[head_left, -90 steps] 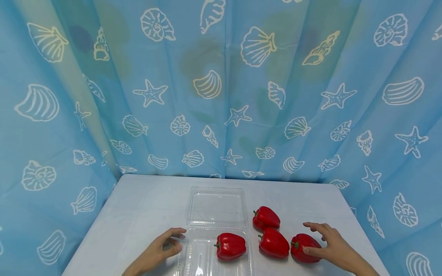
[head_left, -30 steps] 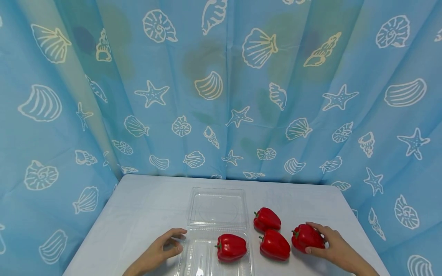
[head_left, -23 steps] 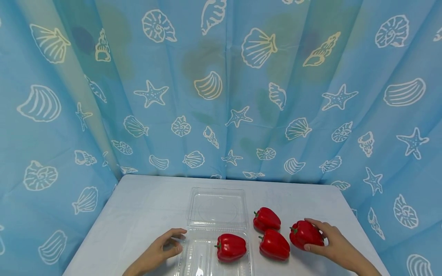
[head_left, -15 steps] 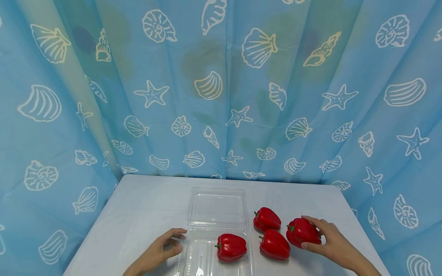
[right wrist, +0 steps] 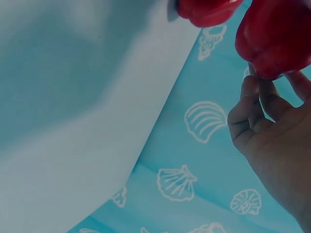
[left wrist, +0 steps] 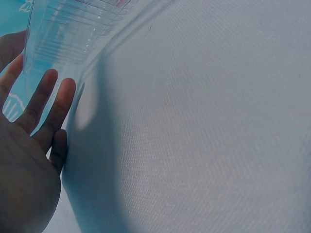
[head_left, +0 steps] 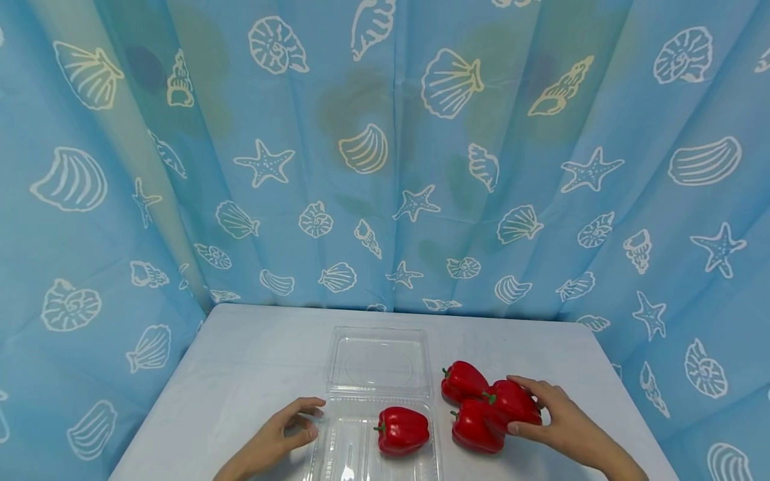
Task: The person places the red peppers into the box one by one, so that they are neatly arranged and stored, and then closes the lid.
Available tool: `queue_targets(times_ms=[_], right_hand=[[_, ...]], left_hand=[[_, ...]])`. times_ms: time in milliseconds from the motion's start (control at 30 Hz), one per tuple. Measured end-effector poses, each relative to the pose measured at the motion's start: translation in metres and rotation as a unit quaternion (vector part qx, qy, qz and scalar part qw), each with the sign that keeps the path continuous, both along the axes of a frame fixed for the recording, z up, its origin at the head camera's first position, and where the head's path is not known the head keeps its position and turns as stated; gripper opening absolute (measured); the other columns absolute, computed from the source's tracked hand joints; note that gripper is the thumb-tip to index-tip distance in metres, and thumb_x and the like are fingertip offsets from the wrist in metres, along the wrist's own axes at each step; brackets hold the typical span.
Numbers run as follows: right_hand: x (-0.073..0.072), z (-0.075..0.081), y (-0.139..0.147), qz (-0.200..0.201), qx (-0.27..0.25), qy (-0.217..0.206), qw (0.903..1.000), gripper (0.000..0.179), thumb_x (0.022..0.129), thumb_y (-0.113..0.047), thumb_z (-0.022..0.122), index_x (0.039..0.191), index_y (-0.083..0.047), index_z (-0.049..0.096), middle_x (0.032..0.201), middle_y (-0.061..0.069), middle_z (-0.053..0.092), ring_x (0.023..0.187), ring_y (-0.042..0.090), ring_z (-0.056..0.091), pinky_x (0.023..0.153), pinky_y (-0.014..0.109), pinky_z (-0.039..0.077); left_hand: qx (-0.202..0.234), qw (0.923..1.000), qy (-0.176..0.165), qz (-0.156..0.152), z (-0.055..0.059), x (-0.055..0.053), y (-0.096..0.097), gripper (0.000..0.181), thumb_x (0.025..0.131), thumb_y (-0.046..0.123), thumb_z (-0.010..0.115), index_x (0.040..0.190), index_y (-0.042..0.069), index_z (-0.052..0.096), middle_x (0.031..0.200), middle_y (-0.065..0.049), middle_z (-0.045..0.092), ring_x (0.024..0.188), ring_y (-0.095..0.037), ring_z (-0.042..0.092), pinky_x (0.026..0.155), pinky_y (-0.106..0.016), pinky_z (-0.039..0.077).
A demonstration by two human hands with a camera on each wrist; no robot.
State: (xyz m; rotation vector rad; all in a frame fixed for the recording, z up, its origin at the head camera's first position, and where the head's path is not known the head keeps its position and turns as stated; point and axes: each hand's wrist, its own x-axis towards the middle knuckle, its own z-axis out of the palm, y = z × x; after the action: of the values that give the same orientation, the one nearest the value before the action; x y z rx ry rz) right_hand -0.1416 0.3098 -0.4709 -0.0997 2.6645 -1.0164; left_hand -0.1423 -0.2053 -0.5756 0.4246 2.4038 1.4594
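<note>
My right hand (head_left: 559, 419) grips a red bell pepper (head_left: 511, 405) by its right end, thumb in front and fingers behind. In the head view it overlaps a second bell pepper (head_left: 474, 427); the right wrist view shows the held pepper (right wrist: 274, 39) raised off the table. A third bell pepper (head_left: 463, 381) lies just behind. One more bell pepper (head_left: 403, 431) sits in the right part of a clear plastic clamshell container (head_left: 345, 405). At the container's left edge is my left hand (head_left: 279, 433), fingers loosely bent and holding nothing; whether they touch the rim I cannot tell.
The container's lid (head_left: 377, 361) lies folded back, away from me. All stands on a table with a white cover (head_left: 259, 354). A blue curtain with shell prints (head_left: 373, 200) hangs behind and at both sides.
My right hand took hold of the rightmost bell pepper, lifted it and carried it left over the neighbouring one. The left hand and the container stay in place.
</note>
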Motion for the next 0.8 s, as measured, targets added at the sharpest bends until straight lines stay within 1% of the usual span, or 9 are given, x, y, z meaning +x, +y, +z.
queue_targets(times_ms=[233,433,633,800], right_hand=[[-0.003,0.002,-0.018,0.02,-0.007,0.01,0.9997,0.098,0.065,-0.051,0.091,0.147,-0.019,0.047,0.13,0.01,0.056,0.11,0.028,0.049,0.07,0.034,0.059],[-0.004,0.007,-0.033,0.05,-0.027,0.007,0.9984,0.096,0.068,-0.049,0.09,0.147,-0.017,0.045,0.128,0.011,0.054,0.109,0.028,0.047,0.068,0.032,0.058],[-0.006,0.008,-0.046,0.069,-0.032,0.008,0.9971,0.094,0.069,-0.048,0.089,0.147,-0.018,0.046,0.131,0.012,0.052,0.112,0.029,0.047,0.069,0.035,0.058],[-0.007,0.007,-0.054,0.08,-0.052,-0.001,0.9954,0.093,0.069,-0.046,0.09,0.147,-0.02,0.046,0.136,0.014,0.05,0.117,0.033,0.046,0.071,0.04,0.059]], left_hand=[[-0.008,0.9999,-0.003,0.006,0.001,0.0,0.001,0.045,0.101,0.032,0.063,0.142,0.019,0.052,0.132,-0.006,0.06,0.103,-0.015,0.062,0.092,-0.034,0.05],[-0.008,0.9999,-0.005,0.007,0.003,0.0,0.002,0.045,0.101,0.031,0.063,0.142,0.018,0.052,0.132,-0.007,0.06,0.104,-0.016,0.062,0.092,-0.034,0.05],[-0.013,0.9999,0.002,0.007,0.003,0.0,0.002,0.045,0.101,0.031,0.063,0.142,0.018,0.052,0.134,-0.007,0.059,0.103,-0.015,0.062,0.092,-0.035,0.05],[-0.015,0.9998,0.003,0.01,0.003,0.0,0.002,0.045,0.101,0.032,0.063,0.142,0.018,0.053,0.134,-0.006,0.059,0.103,-0.014,0.061,0.092,-0.034,0.049]])
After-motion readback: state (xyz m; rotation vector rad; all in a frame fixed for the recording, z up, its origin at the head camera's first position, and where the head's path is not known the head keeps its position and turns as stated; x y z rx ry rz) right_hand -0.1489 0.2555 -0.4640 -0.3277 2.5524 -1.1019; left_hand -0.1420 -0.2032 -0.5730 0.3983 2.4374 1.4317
